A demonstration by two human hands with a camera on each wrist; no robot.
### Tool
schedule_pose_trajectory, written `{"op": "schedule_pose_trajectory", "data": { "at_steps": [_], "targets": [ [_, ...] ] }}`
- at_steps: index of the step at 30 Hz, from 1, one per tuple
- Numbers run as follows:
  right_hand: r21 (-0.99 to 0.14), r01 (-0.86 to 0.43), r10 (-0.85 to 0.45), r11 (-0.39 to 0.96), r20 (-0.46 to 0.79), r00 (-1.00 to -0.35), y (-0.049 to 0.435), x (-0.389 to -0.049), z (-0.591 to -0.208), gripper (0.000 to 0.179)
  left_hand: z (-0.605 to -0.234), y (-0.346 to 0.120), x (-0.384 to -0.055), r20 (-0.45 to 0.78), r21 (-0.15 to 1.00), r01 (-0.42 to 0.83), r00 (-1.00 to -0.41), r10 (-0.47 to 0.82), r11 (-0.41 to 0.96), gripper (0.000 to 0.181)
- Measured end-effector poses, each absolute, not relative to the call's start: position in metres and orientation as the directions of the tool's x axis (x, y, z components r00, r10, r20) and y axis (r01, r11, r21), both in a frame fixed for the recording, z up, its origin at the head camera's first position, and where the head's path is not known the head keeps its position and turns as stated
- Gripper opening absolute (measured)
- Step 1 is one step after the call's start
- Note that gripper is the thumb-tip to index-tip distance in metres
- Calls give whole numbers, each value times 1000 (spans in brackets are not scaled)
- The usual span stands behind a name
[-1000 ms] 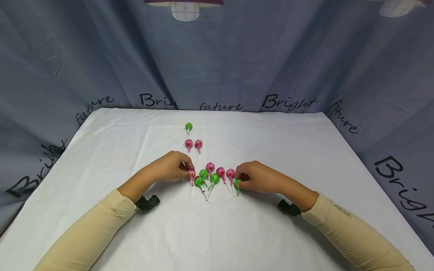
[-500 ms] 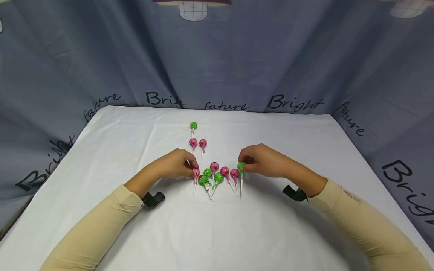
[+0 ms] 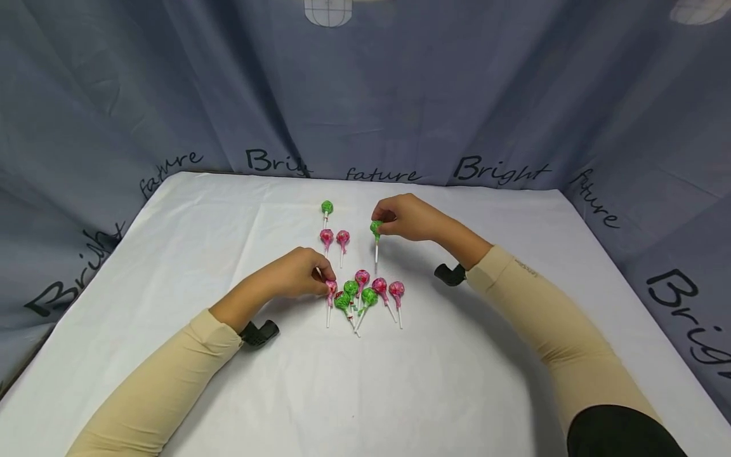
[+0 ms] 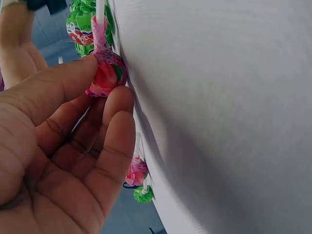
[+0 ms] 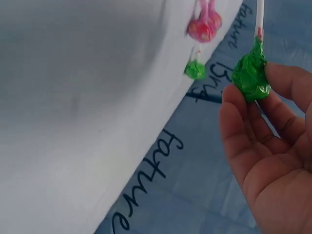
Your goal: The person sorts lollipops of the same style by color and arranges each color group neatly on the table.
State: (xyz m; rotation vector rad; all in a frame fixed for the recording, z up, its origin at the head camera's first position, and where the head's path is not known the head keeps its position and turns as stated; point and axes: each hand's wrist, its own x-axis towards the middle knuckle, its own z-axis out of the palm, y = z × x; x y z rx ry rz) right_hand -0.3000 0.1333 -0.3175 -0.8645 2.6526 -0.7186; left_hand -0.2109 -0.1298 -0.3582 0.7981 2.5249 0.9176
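Pinching is done at the white-clothed worktop [image 3: 354, 393], on a pink lollipop [image 3: 330, 289] and a green lollipop [image 3: 375, 228].
The pink lollipop is held by its wrapped head in the left hand [image 3: 298, 274], at the left end of a cluster of pink and green lollipops [image 3: 369, 297]. The green lollipop, its head enclosed in a crinkled green wrapper [image 5: 251, 75], is gripped by the right hand [image 3: 412, 217], right of two other pink lollipops [image 3: 342, 237].
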Motion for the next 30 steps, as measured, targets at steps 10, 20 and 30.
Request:
{"op": "schedule_pose_trajectory", "data": {
  "at_steps": [10, 20, 30],
  "targets": [
    [-550, -448, -568, 705, -60, -821, 109, -339, -326, 18, -363, -125, -210, -129, 675, 383, -780, 612, 630, 9],
    [-563, -436, -546, 702, -33, -837, 84, -366, -336, 20, -359, -126, -209, -124, 663, 383, -791, 600, 643, 9],
    [-542, -429, -530, 723, -36, -847, 70, -384, -347, 20, -356, -127, -207, -110, 646, 411, -784, 611, 644, 8]
  ]
}}
